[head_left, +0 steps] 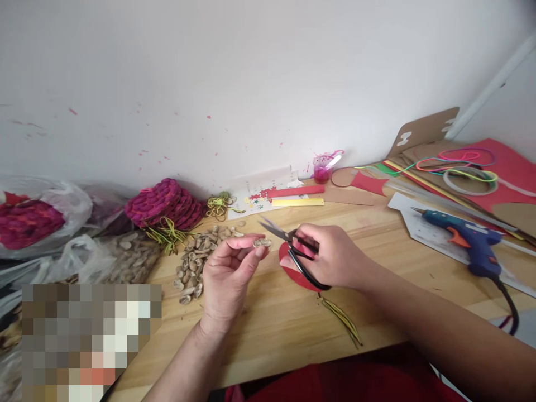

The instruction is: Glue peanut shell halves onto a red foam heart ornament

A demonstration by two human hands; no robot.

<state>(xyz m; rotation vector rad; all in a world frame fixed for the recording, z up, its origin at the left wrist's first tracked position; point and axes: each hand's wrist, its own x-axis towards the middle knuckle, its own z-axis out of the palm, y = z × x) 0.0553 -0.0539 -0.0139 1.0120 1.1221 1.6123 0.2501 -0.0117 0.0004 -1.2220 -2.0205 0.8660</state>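
Note:
My left hand [234, 273] pinches a piece of peanut shell [262, 243] between thumb and fingertips. In my right hand [330, 251] is a pair of scissors [280, 230] with black handles. Their blades point left, just above the shell, and look slightly parted. Under my right hand lies a red disc [299, 274], partly covered by the hand. A tassel of yellow-and-black cord [341, 320] hangs from the disc's near edge onto the wooden table [268, 335]. Beside my left hand is a heap of shells [192, 259].
Purple-red braided coils [163, 204] and plastic bags [79, 206] fill the left. Behind are small star cutouts [263, 195], a yellow strip [298, 202] and a cup of magenta liquid [323, 167]. At right, a blue glue gun [464, 231] rests near cardboard and coloured cords [460, 159].

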